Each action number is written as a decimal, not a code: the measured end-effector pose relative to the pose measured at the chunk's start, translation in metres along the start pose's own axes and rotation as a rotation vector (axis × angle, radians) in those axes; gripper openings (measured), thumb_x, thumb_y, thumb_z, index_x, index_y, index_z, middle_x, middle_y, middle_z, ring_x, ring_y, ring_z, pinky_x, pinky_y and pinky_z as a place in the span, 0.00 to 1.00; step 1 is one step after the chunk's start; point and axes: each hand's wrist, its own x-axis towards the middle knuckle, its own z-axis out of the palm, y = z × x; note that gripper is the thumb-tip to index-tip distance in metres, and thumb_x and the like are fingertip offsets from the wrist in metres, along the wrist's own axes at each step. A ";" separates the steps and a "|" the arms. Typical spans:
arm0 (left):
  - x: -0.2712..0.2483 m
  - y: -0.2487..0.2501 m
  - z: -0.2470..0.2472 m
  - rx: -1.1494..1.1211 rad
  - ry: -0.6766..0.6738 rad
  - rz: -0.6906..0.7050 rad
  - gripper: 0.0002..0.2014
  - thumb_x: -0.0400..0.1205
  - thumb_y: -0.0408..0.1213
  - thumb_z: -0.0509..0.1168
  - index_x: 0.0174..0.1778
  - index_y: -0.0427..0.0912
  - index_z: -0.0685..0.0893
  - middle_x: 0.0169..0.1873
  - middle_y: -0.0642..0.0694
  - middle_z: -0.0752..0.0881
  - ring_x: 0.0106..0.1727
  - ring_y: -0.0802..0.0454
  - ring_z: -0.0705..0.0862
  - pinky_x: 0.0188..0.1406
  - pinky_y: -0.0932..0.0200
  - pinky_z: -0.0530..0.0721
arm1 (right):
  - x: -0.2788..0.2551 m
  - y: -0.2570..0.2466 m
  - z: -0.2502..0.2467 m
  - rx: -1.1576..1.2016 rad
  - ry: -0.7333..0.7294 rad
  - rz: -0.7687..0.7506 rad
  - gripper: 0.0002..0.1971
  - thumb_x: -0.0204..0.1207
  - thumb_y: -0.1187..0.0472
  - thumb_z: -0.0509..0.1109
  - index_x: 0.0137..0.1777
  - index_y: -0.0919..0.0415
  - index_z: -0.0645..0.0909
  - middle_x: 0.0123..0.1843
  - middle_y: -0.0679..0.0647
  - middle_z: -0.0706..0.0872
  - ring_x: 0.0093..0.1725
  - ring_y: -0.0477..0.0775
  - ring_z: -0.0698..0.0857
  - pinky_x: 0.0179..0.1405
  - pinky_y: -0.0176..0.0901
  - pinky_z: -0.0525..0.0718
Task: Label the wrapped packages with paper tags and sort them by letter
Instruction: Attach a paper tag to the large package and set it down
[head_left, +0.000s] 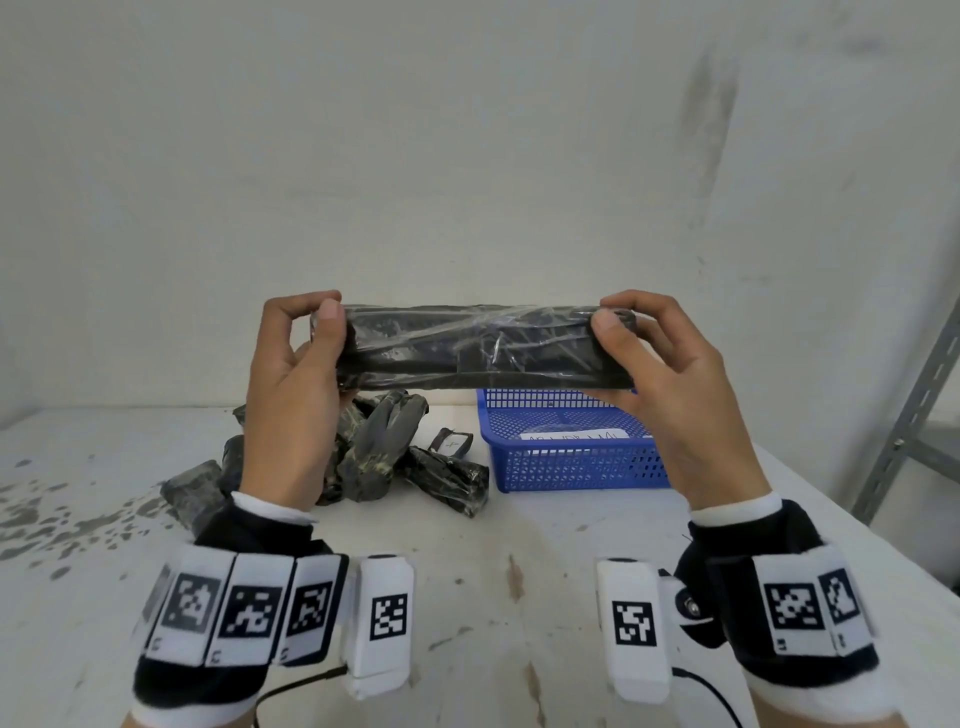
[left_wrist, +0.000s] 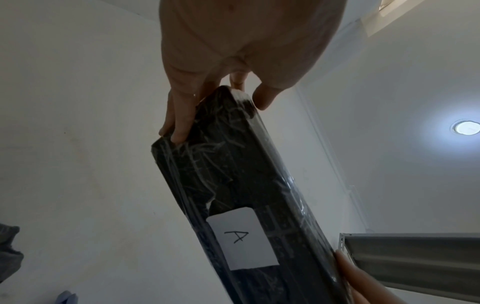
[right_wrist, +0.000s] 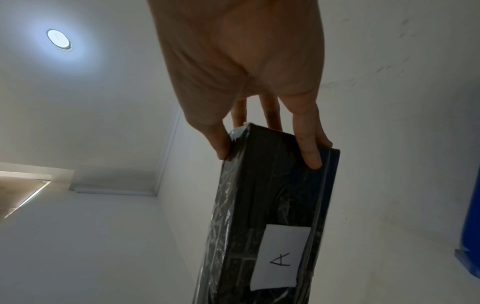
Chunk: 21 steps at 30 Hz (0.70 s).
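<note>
Black wrapped package (head_left: 475, 345) is held up at each end by left hand (head_left: 291, 395) and right hand (head_left: 670, 384), fingers curled, so its paper tag (left_wrist: 242, 238) can be read.

Both arms are raised in front of the chest, forearms angled inward, each wrist strapped with a dark band carrying white marker blocks. The left hand (head_left: 291, 395) faces palm toward the camera, thumb (head_left: 328, 332) on the near side and fingers (left_wrist: 179, 115) curled round the far side of the long wrapped package (head_left: 478, 345), pinching its left end. The right hand (head_left: 675, 395) mirrors it at the other end, thumb forward, fingers (right_wrist: 309, 142) wrapped behind.
</note>
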 end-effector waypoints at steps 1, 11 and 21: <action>0.000 0.000 0.000 0.002 0.003 0.003 0.05 0.87 0.48 0.59 0.54 0.55 0.78 0.29 0.58 0.84 0.39 0.54 0.80 0.45 0.52 0.82 | 0.000 0.000 0.001 -0.014 0.003 -0.006 0.08 0.81 0.57 0.73 0.58 0.53 0.84 0.55 0.53 0.89 0.51 0.49 0.92 0.52 0.55 0.92; 0.002 -0.007 -0.005 0.125 -0.103 -0.007 0.18 0.77 0.60 0.65 0.62 0.68 0.71 0.51 0.49 0.87 0.54 0.51 0.88 0.64 0.42 0.82 | -0.003 0.002 0.007 -0.098 0.027 0.016 0.15 0.74 0.52 0.78 0.61 0.48 0.85 0.57 0.54 0.90 0.51 0.54 0.93 0.54 0.59 0.91; -0.003 0.000 -0.006 0.267 -0.227 0.028 0.46 0.65 0.51 0.78 0.76 0.60 0.59 0.65 0.53 0.79 0.64 0.56 0.81 0.60 0.66 0.76 | -0.007 0.000 0.006 -0.221 -0.040 -0.018 0.27 0.64 0.48 0.82 0.62 0.43 0.78 0.49 0.41 0.90 0.48 0.38 0.90 0.49 0.34 0.88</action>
